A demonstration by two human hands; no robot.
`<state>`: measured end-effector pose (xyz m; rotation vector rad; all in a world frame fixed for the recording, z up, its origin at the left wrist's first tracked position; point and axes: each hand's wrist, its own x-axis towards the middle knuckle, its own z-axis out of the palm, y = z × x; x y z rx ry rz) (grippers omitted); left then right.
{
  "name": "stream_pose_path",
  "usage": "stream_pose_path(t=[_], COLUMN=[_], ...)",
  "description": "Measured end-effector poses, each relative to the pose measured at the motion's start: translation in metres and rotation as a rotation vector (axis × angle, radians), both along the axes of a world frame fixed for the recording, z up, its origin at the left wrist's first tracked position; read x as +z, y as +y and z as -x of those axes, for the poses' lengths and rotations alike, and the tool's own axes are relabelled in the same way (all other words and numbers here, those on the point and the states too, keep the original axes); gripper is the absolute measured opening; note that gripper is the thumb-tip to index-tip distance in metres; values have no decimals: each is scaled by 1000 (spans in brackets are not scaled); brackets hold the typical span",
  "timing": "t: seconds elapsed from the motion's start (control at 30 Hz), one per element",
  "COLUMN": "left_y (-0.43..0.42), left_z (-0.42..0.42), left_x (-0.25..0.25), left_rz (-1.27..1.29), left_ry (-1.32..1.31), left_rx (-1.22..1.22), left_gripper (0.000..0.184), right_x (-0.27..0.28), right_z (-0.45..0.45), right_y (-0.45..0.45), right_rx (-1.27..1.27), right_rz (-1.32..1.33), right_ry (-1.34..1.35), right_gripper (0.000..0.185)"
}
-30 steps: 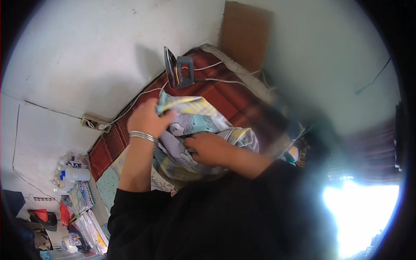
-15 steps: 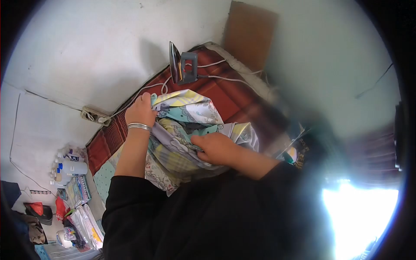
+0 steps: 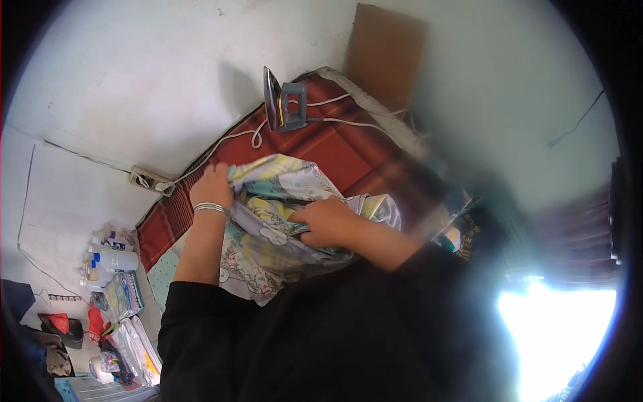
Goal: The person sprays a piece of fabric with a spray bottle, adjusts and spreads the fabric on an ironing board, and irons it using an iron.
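Observation:
A bunched patterned cloth (image 3: 305, 179) in yellow, teal, white and grey lies in folds before me; whether it is a garment or a sheet I cannot tell. At its left edge, my left hand (image 3: 212, 186), with silvery bangles at the wrist, is closed on a gathered piece. My right hand (image 3: 328, 223) grips the cloth near the middle, by the opening between two folds, its fingertips partly buried in fabric. Beyond the cloth, a clothes iron (image 3: 284, 107) stands on its heel, soleplate facing left, touched by neither hand.
Under the cloth spreads a red checked cover (image 3: 335, 154). The iron's pale cord (image 3: 362, 123) crosses it, and a power strip (image 3: 149, 179) sits by the wall at left. Bottles (image 3: 115, 260) and packaged items (image 3: 124, 295) stand lower left. A brown board (image 3: 387, 53) leans in the far corner.
My left hand has come down slightly toward me, and the cloth's upper fold has sunk with it. The right hand has shifted slightly up and right. The iron stays put.

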<state>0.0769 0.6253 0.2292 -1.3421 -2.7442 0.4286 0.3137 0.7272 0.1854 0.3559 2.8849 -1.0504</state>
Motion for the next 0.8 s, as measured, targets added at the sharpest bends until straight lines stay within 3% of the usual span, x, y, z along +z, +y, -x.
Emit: stream_pose_path(t=[0.07, 0.13, 0.23, 0.27, 0.3, 0.33, 0.37, 0.4, 0.47, 0.6, 0.67, 0.7, 0.77, 0.8], left_y=[4, 1, -8, -12, -14, -18, -23, -27, -32, -40, -35, -29, -16, -10], left_z=[2, 6, 14, 13, 8, 2, -5, -10, -16, -37, -57, -64, -79, -90], left_x=[7, 4, -2, 2, 17, 32, 48, 64, 94, 106, 104, 99, 89, 87], left_rz=[-259, -305, -233, -235, -243, -246, -337, -336, -469, -705, -924, -918, -1099, -1099], left_ry=[164, 165, -114, -119, -346, -575, -542, -543, -573, -562, -759, -762, -1004, -1004], left_rx=[24, 64, -250, -249, -280, -306, -279, -273, -42, -45, -115, -116, -150, -155], left_gripper=[42, 44, 53, 53, 51, 50, 33, 33, 21, 23, 27, 27, 29, 29], right_x=[5, -7, -37, -47, -44, -38, -33, -28, -17, -6, 6, -6, -2, 1], right_z=[2, 1, 2, 2, 1, 1, 0, 0, 2, 15, 32, 51, 69, 79], right_y=[-4, -1, 9, 11, 15, 19, 22, 23, 26, 34, 36, 36, 19, 9], right_rx=[80, 73, 50, 35, 34, 52, 71, 76, 126, 10, -86, 32, 143, 205], right_rz=[-60, -53, -69, -81, -82, 118, 314, 316, 257, 333, 261, 357, 290, 244], right_ry=[140, 297, 577, 702, 700, 432, 160, 159, 193, 441, 470, 412, 303, 243], right_gripper=[33, 31, 28, 26, 26, 28, 30, 30, 32, 34, 34, 30, 34, 34])
